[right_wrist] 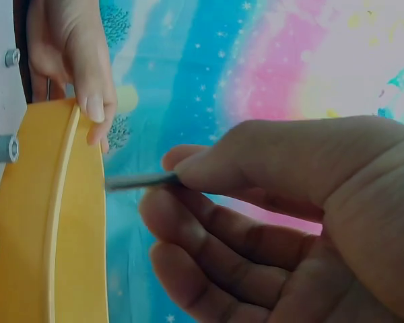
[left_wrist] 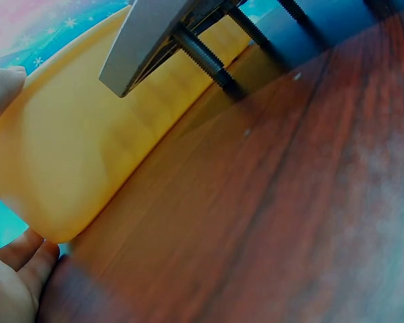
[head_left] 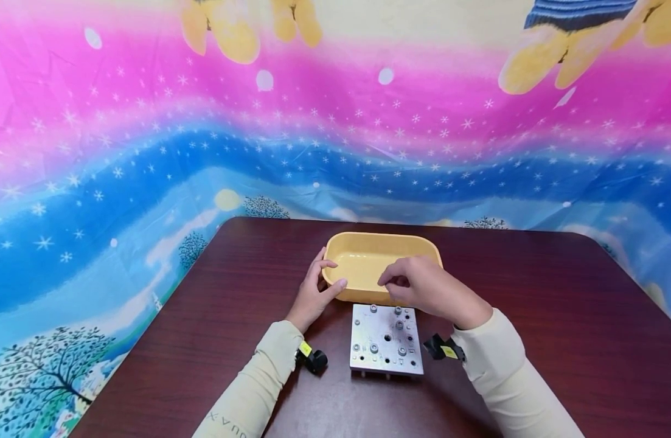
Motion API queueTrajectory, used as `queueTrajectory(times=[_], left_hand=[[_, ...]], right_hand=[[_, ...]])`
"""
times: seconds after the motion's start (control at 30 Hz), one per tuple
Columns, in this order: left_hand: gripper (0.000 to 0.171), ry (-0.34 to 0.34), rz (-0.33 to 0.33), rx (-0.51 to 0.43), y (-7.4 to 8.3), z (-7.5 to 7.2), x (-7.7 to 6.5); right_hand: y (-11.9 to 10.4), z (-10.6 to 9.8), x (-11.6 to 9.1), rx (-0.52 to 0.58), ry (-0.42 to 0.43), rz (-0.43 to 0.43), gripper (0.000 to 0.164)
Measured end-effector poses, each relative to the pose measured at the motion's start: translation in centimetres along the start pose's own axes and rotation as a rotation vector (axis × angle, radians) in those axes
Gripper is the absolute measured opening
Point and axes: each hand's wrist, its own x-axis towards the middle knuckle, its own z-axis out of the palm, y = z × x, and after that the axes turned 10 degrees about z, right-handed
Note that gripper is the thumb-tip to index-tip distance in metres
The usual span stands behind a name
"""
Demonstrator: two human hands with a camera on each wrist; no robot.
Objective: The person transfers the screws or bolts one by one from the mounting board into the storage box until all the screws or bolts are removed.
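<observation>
A yellow plastic tub (head_left: pixel 362 296) stands on the table, and my left hand (head_left: pixel 311 295) grips its left end, thumb and fingers on either side of the rim. Over the tub's near right side, my right hand (head_left: pixel 431 287) pinches a slim grey metal rod (right_wrist: pixel 138 181) between thumb and forefinger; its far end is hidden in the grip. Just in front of the tub is a silver metal plate (head_left: pixel 378 328) with holes and several socket-head screws (right_wrist: pixel 7 148). In the left wrist view, threaded shanks (left_wrist: pixel 200 54) stick out below the plate, which stands raised off the table.
The dark red-brown wooden table (head_left: pixel 532 316) carries the tub and the plate. A colourful printed cloth (head_left: pixel 335 121) hangs behind the table. Black wrist cameras (head_left: pixel 315 361) are strapped below both hands, on either side of the plate.
</observation>
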Motion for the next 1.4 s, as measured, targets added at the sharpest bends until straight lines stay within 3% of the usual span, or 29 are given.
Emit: queueTrajectory(times=[0.53, 1.13, 1.4], left_hand=[[0.046, -0.004, 0.002, 0.024, 0.2, -0.3, -0.2], [0.047, 0.004, -0.007, 0.018, 0.2, -0.4, -0.1], [0.048, -0.016, -0.004, 0.034, 0.2, -0.1, -0.1]], right_hand=[[4.1, -0.6, 1.4, 0.057, 0.215, 0.128, 0.011], [9.1, 2.8, 3.8, 0.078, 0.264, 0.198, 0.006], [10.0, 3.8, 4.3, 0.058, 0.298, 0.215, 0.008]])
